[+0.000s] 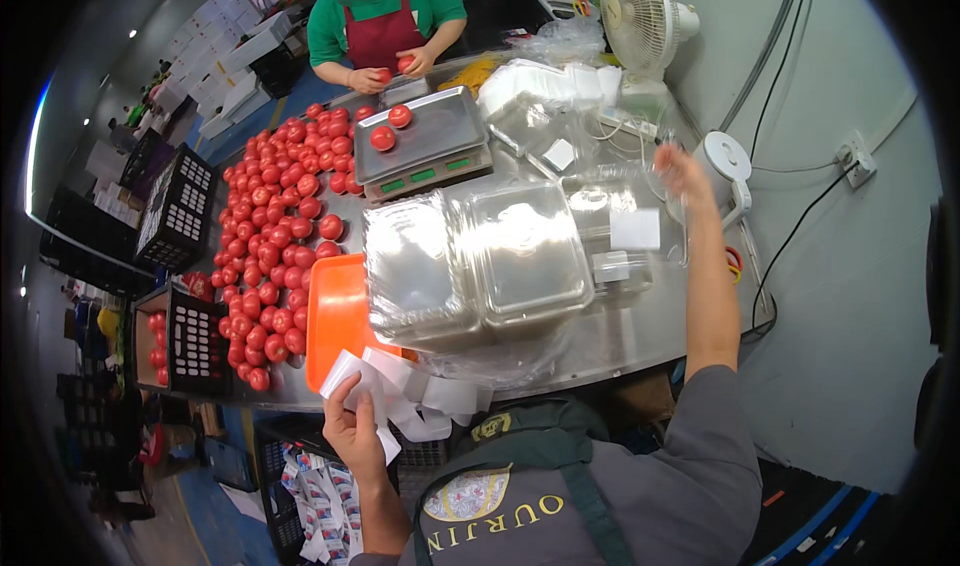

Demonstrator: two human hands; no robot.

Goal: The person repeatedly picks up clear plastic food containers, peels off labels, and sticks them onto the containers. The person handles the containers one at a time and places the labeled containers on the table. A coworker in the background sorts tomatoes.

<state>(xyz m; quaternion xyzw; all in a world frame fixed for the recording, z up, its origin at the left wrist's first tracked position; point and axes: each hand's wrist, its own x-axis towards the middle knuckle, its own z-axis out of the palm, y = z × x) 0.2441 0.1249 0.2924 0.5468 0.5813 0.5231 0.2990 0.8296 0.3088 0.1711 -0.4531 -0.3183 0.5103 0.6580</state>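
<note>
In my left hand [355, 421], low and left of the middle, is a strip of white labels [400, 376], pinched between thumb and fingers. Its loose folds trail over the table's front edge beside an orange tray [335, 316]. My right hand [683, 173] is raised at the right, over the far side of the table, near a white round-topped device [725, 161]. Motion smears its fingers, so any grip is unclear. Two stacks of transparent plastic boxes [525, 251] stand between my arms. To their right lie packed transparent boxes bearing white labels [635, 229].
Many tomatoes [270, 216] cover the table's left side. Two more rest on a scale [420, 131]. Across the table, a person in a red apron [380, 36] handles tomatoes. A fan [640, 16] stands far right; black crates [175, 211] are left.
</note>
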